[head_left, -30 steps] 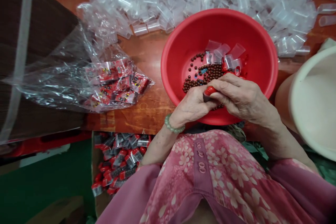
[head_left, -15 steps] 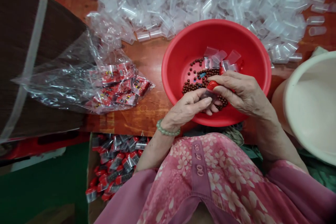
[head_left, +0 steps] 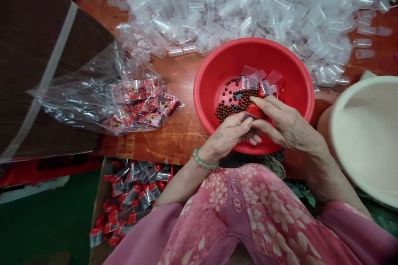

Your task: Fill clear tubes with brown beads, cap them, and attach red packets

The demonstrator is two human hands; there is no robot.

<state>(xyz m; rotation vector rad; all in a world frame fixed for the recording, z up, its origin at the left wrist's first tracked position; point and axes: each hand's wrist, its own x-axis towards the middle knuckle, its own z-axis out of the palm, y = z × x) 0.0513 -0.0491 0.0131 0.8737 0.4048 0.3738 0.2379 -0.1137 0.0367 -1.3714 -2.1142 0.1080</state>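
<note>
Over the near rim of a red basin (head_left: 217, 64), my left hand (head_left: 228, 134) and my right hand (head_left: 281, 122) meet, both closed on a small clear vial with a red cap (head_left: 254, 110). The left fingers pinch the vial's body. My right thumb and fingers press on the cap. In the basin lie many small brown beads (head_left: 231, 105) and several empty clear vials (head_left: 259, 78). A green bead bracelet (head_left: 203, 162) is on my left wrist.
A big heap of empty clear vials (head_left: 236, 4) covers the far table. A clear plastic bag with red packets (head_left: 137, 101) lies at left, beside a brown box (head_left: 37, 62). A cream basin (head_left: 367, 132) stands at right. Below the table edge, a carton holds red-capped vials (head_left: 130, 192).
The view has tilted so everything sits lower in the picture. My hands have stayed together on the vial, with the right fingers shifting slightly on the red cap.
</note>
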